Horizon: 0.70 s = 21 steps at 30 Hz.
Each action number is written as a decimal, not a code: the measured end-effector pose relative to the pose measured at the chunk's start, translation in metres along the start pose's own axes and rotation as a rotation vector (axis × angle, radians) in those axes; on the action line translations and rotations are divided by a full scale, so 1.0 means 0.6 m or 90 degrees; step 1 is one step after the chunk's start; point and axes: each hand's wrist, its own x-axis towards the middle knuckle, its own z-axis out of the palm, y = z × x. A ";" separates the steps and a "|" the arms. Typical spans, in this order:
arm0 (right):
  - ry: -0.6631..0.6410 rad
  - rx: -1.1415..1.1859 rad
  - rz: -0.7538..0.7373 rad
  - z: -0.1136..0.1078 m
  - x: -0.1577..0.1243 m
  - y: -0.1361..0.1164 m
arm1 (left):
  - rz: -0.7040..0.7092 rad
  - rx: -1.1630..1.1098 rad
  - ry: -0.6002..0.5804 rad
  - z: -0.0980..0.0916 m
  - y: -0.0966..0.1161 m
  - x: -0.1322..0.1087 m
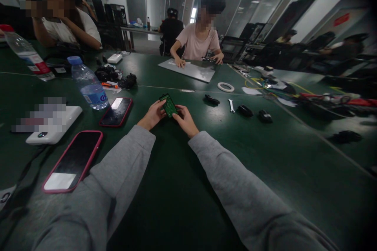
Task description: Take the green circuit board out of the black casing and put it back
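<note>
A small green circuit board [169, 106] with a dark edge is held tilted above the dark green table [176, 164], in the middle of the view. My left hand [154, 113] grips its left side, with the thumb on the board's face. On the lower right edge of the board, my right hand [185, 119] is closed, thumb in front and fingers behind. Both forearms are in grey sleeves. The far sides of the fingers are partly hidden.
Left are two red-edged phones [117, 111], a white device [55, 125] and bottles [90, 84]. Right lie a wrench [231, 106], black parts [245, 110], a white ring [226, 87] and cables [324, 100]. Across the table a person touches a grey sheet [191, 71].
</note>
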 end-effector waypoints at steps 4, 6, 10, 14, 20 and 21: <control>-0.004 0.007 -0.001 0.001 -0.001 -0.001 | -0.004 -0.004 0.003 -0.001 0.000 0.000; -0.003 0.010 0.003 0.001 -0.002 -0.002 | -0.003 -0.003 0.004 0.000 0.000 0.000; 0.000 0.029 0.017 0.000 -0.003 -0.004 | -0.005 -0.005 0.003 0.003 0.002 -0.003; 0.001 0.063 0.048 -0.001 -0.002 -0.005 | -0.002 -0.005 0.001 0.004 0.002 -0.004; 0.002 0.076 0.052 0.001 0.000 -0.006 | 0.013 0.002 0.007 0.004 0.001 -0.004; 0.003 0.077 0.050 0.001 -0.001 -0.006 | 0.017 0.004 0.003 0.003 0.000 -0.004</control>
